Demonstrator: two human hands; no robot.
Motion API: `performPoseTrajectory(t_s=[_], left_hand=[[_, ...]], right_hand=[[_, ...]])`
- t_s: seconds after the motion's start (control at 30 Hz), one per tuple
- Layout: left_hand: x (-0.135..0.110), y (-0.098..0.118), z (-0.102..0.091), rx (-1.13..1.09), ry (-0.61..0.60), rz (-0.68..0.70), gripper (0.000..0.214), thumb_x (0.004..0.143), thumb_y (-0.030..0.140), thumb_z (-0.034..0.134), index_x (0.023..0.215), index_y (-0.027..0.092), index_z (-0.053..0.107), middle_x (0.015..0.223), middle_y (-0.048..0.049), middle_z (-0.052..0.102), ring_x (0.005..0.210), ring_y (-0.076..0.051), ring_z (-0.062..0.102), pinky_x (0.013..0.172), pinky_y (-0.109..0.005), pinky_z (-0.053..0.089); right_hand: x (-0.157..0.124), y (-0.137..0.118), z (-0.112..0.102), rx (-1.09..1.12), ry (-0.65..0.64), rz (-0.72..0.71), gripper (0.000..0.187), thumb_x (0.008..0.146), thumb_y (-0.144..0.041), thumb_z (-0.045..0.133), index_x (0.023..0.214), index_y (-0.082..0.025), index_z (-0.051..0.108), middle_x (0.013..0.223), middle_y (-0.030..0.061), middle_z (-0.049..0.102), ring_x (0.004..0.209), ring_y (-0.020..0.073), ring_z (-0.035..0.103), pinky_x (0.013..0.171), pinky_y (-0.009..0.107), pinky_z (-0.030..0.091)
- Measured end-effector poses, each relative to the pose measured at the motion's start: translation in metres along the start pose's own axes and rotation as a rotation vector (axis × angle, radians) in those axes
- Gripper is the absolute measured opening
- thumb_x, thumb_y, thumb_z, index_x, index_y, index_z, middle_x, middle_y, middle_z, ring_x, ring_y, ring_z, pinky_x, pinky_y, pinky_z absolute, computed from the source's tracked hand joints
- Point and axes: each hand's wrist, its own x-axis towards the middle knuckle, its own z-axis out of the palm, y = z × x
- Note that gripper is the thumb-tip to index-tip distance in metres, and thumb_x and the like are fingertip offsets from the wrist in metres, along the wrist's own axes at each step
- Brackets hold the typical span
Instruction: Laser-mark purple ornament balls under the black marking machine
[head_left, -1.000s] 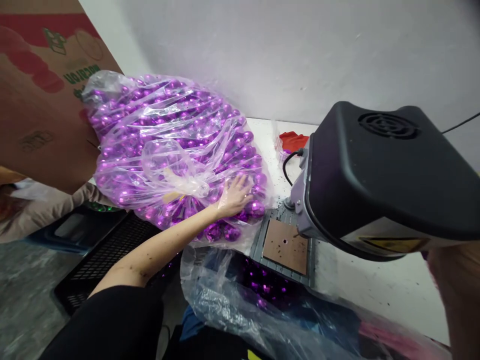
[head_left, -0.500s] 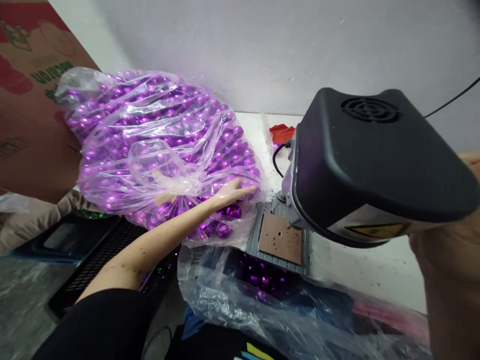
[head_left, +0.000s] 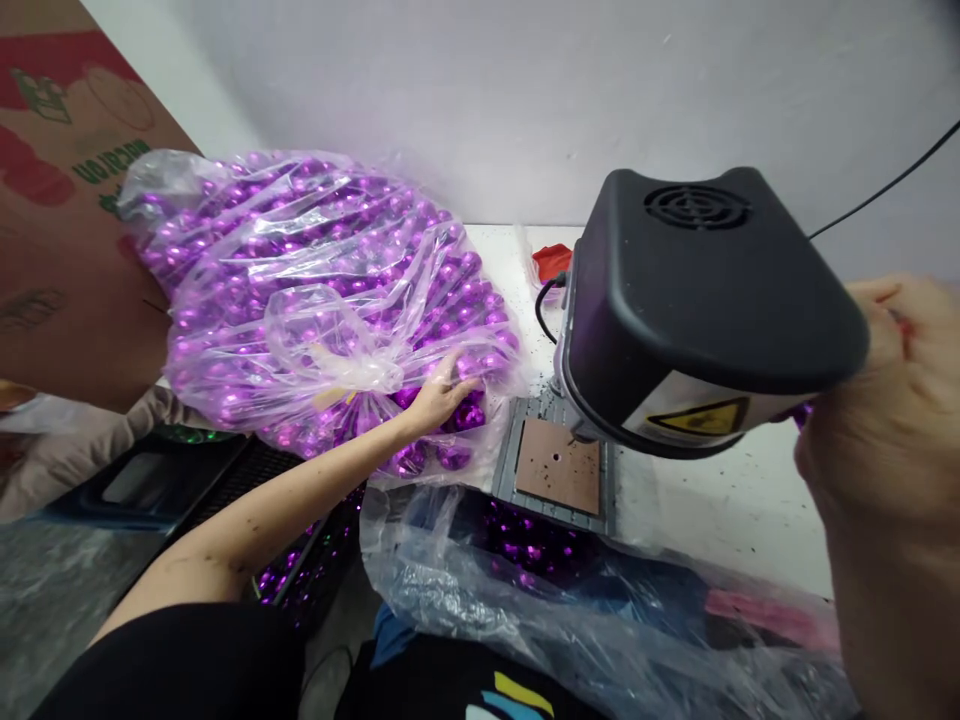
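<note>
the left hand (head_left: 439, 392) reaches into the low open side of the big bag (head_left: 322, 300), fingers curled around purple balls (head_left: 465, 415) there. the bag lies on its side at the left end of the table (head_left: 720, 510), leaning toward a cardboard box (head_left: 67, 220), its neck knotted yet the film gaping by the hand. that gap is the risk: as i judge it, a tug could send loose balls rolling off the table edge, down into the black crate (head_left: 225, 480) or onto the floor. the thin film could also tear further under the weight.

the right hand (head_left: 885, 440) is raised close to the camera, blurred, fingers clenched; whether it holds anything i cannot tell. it sits just beside the black machine (head_left: 697, 300), and a knock there seems possible.

a second bag (head_left: 525, 590) below the table edge holds more purple balls. a small bag with something red (head_left: 551, 262) lies behind the machine.
</note>
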Motion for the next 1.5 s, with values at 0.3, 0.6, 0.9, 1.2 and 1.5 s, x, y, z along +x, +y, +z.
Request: performPoseTrajectory(t_s=[0.3,0.6,0.9,1.2,1.5], left_hand=[[-0.055,0.025,-0.033,0.016,-0.357,-0.076,0.053,0.089,0.041,0.066,0.138,0.025,0.052,0.143,-0.0099,0.057,0.131,-0.031,0.055,0.109,-0.047,0.045],[-0.073,0.059,-0.02,-0.139,-0.204,-0.282,0.043,0.084,0.052,0.068,0.116,0.024,0.066,0.104,-0.0035,0.07,0.097,-0.024,0.064,0.087,-0.036,0.05],[-0.081,0.057,0.042,-0.849,-0.189,-0.329,0.061,0.071,0.035,0.085,0.127,0.026,0.062,0.116,-0.0067,0.069,0.106,-0.023,0.065,0.096,-0.035,0.049],[-0.084,0.05,0.07,-0.921,-0.289,-0.476,0.058,0.072,0.039,0.084,0.123,0.021,0.064,0.106,-0.0056,0.07,0.09,-0.017,0.064,0.07,-0.024,0.048],[-0.071,0.04,0.094,-0.401,-0.163,-0.116,0.053,0.078,0.034,0.08,0.124,0.022,0.059,0.126,-0.0075,0.066,0.117,-0.026,0.061,0.101,-0.039,0.047]], right_hand=[[-0.002,-0.002,-0.004,-0.042,-0.044,0.042,0.052,0.081,-0.066,0.061,0.083,-0.014,0.059,0.051,-0.004,0.042,0.042,0.0063,0.045,0.033,0.016,0.032],[-0.002,-0.005,-0.001,-0.052,-0.015,0.015,0.046,0.085,-0.059,0.061,0.079,-0.013,0.056,0.053,-0.0039,0.034,0.046,-0.0017,0.031,0.039,0.01,0.024],[-0.002,-0.002,-0.001,-0.068,0.007,-0.016,0.051,0.085,-0.064,0.058,0.08,-0.013,0.057,0.057,-0.0027,0.036,0.048,-0.0018,0.032,0.04,0.01,0.024],[-0.002,-0.002,-0.001,-0.058,0.02,-0.015,0.055,0.083,-0.067,0.059,0.079,-0.011,0.058,0.056,-0.0031,0.035,0.048,-0.0026,0.032,0.04,0.008,0.025],[-0.001,-0.005,0.001,-0.057,0.024,-0.035,0.057,0.084,-0.069,0.055,0.08,-0.012,0.058,0.057,-0.0025,0.035,0.05,-0.0031,0.032,0.043,0.008,0.023]])
